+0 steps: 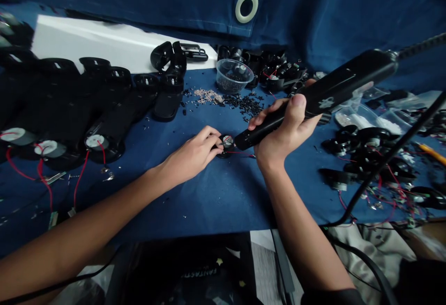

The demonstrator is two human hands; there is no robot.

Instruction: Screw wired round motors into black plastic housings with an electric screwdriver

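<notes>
My right hand [282, 137] is wrapped round a black electric screwdriver [344, 82], which slants down to the left with its cord leaving at the upper right. The tool's tip points at a small black round part with a grey motor [228, 142] and red wire; whether they touch I cannot tell. At the left edge of that part is my left hand [197, 151], its fingers closed in a pinch on it. My fingertips partly cover the part. Beyond the hands lie pale small screws [208, 96] and loose black bits [245, 105].
A clear plastic tub [234, 76] stands behind the screws. Several black housings [108, 105] with wired motors line the left side. Wired black parts [372, 156] crowd the right, where a black cable [393, 154] crosses. A blue curtain [174, 3] hangs at the back.
</notes>
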